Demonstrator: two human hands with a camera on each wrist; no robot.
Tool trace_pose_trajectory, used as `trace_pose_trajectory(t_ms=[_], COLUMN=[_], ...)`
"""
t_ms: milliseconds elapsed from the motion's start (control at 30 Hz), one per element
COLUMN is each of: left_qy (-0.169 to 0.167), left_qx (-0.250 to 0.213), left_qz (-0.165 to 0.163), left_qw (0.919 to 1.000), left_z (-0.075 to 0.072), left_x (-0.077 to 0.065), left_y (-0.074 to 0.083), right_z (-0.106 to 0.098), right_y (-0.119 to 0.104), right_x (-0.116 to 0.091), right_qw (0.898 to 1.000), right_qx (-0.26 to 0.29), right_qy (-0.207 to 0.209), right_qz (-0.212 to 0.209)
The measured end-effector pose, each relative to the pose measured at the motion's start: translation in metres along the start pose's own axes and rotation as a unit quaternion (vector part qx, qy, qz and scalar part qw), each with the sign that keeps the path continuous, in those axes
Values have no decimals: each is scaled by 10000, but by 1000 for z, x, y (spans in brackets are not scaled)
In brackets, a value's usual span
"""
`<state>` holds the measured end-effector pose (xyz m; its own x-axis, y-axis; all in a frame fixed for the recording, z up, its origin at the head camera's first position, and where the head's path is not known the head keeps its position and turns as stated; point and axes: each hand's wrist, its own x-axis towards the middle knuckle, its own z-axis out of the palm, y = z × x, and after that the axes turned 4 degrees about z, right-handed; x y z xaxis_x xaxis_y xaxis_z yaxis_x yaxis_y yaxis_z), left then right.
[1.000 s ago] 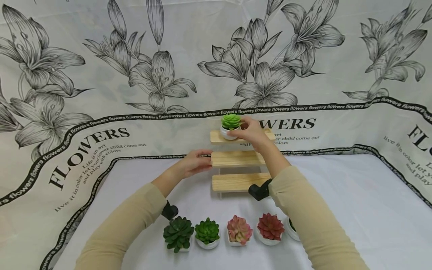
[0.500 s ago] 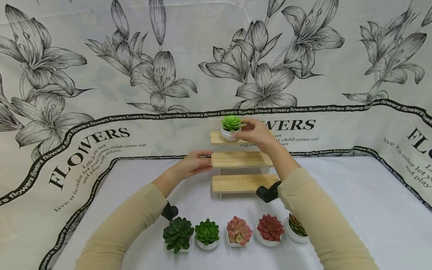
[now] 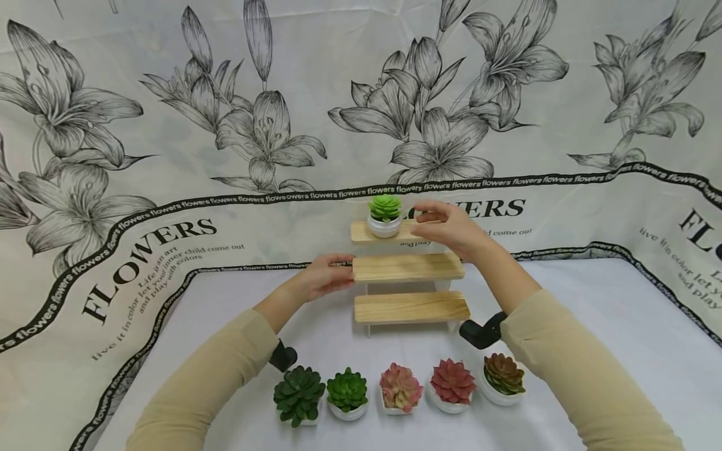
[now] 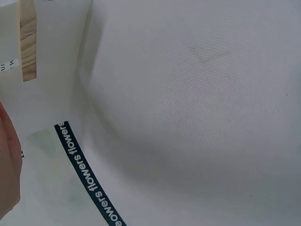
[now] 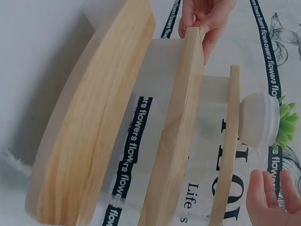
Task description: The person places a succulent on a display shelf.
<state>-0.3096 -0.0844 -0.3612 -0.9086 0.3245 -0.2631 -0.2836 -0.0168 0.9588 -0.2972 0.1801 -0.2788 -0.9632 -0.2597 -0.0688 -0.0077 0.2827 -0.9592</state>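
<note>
While left hand (image 3: 327,275) pinches the middle shelf (image 3: 408,267) by its end, right hand (image 3: 451,230) is just beside the green succulent (image 3: 385,213), not touching.
Succulent upright on top shelf (image 3: 360,232), left end; right fingers parted, empty. Left pinch probably steadies the stand (image 3: 412,307); five more succulents (image 3: 401,388) lined up in front, presumably for reach.

Looked like a cloth-draped spot indoors, in a home or a studio; could not tell which. Showed a stand (image 3: 408,268) on a white table (image 3: 598,313), printed cloth (image 3: 338,156) reading FLOWERS behind and to both sides of the stand, and a row of plants (image 3: 400,387) in front.
</note>
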Motion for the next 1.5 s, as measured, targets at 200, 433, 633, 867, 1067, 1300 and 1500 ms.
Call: trace_pose_trajectory(t_ms=[200,433,633,867,1067,1300,1500], left_qy=[41,-35,-33,-41,-66,-97,-101], left_qx=[-10,-36,-4,37,5,15,4], left_qz=[0,28,44,93,44,48,33], left_qw=[10000,10000,10000,9999,10000,9999,9999], left_z=[-2,0,2,0,-1,0,0], left_x=[0,-1,1,2,0,-1,-1], left_y=[0,0,1,1,2,3,2], right_z=[-11,-25,-38,-49,-58,-68,-71], right_y=[0,8,18,34,59,84,103], right_x=[-15,-38,-59,-80,-103,-128,-142], right_qw=[9997,9992,9988,9983,9971,9959,9948], right_qx=[-28,-211,-217,-194,-220,-127,-26], right_qy=[-232,-339,-361,-399,-530,-750,-958], right_qz=[-55,-101,-253,-387,-499,-484,-343])
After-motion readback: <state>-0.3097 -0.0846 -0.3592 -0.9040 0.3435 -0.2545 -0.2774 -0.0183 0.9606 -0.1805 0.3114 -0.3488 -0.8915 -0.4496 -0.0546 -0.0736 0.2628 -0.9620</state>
